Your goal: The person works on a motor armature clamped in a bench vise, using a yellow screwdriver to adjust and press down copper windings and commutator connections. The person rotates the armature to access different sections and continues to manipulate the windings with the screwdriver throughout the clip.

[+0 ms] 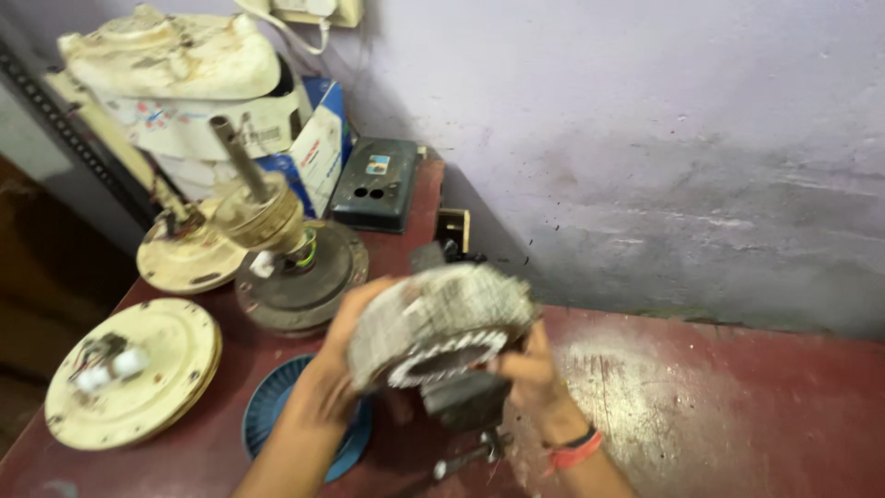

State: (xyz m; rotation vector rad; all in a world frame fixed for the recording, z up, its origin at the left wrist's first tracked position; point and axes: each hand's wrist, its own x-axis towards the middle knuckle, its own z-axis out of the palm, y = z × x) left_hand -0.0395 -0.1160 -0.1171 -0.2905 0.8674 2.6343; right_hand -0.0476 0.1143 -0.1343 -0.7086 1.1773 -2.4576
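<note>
Two hands hold one round metal ring (pixel 441 323) above the near middle of a dark red table (pixel 737 415). The ring is grey, with a toothed inner edge, and it is tilted so that its opening looks down and toward the camera. It is blurred, so I cannot tell its fine details. The left hand (pixel 336 355) is closed around the left side of the ring, with the fingers on its outer wall. The right hand (pixel 530 369) grips the right lower edge of the ring, and a red band (pixel 576 452) sits on its wrist.

Under the ring there is a dark part (pixel 461 401), perhaps a piece of motor, but the view is poor there. Below it a small metal rod (pixel 466 458) lies on the table. A blue round plate (pixel 277 406) lies on the table under the left forearm.

At the near left lies a cream round cover (pixel 138 369) with white connectors. Farther back stands a dark motor base (pixel 304 277) with a cream drum and a metal shaft (pixel 238 157) that points up and left. Beside it, more to the left, is another cream disc (pixel 184 258). At the far side near the wall (pixel 645 138) are a dark green box (pixel 378 184), a cardboard box (pixel 304 148) and a dirty cream housing (pixel 171 55) on top.
</note>
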